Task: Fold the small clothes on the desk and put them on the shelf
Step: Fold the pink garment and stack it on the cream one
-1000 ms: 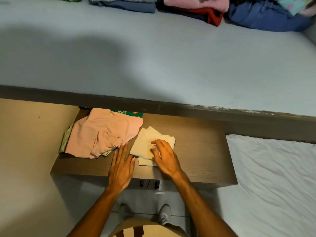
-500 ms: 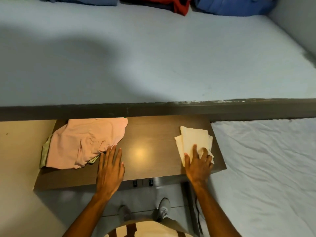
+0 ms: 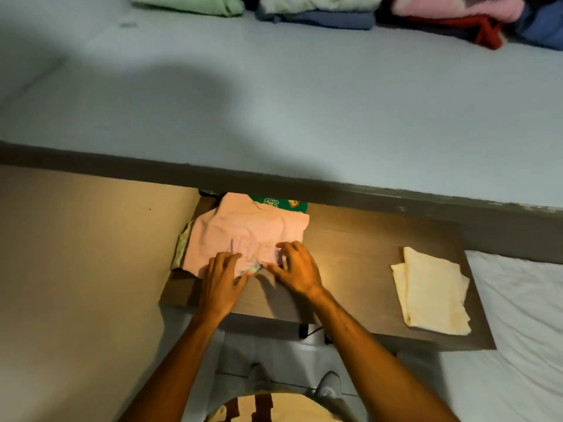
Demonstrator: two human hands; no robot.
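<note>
A crumpled pink garment point(image 3: 249, 229) lies at the left end of the brown desk point(image 3: 350, 254), on top of a green printed garment point(image 3: 280, 204) and a pale yellow-green one point(image 3: 182, 248). My left hand point(image 3: 221, 278) and my right hand point(image 3: 297, 269) are side by side at the pink garment's near edge, fingers curled into the cloth. A bit of light patterned fabric point(image 3: 251, 271) shows between them. A folded cream cloth point(image 3: 429, 293) lies alone at the desk's right end. The grey shelf point(image 3: 274, 102) runs above the desk.
Folded clothes sit in a row at the back of the shelf: green point(image 3: 189, 4), blue point(image 3: 320, 18), pink and red point(image 3: 457, 13). A white bed point(image 3: 524, 330) borders the desk on the right, a beige wall point(image 3: 76, 269) on the left.
My right hand has left the cream cloth at the desk's right end and come back to the pink garment. My left hand has moved onto the pink garment's edge.
</note>
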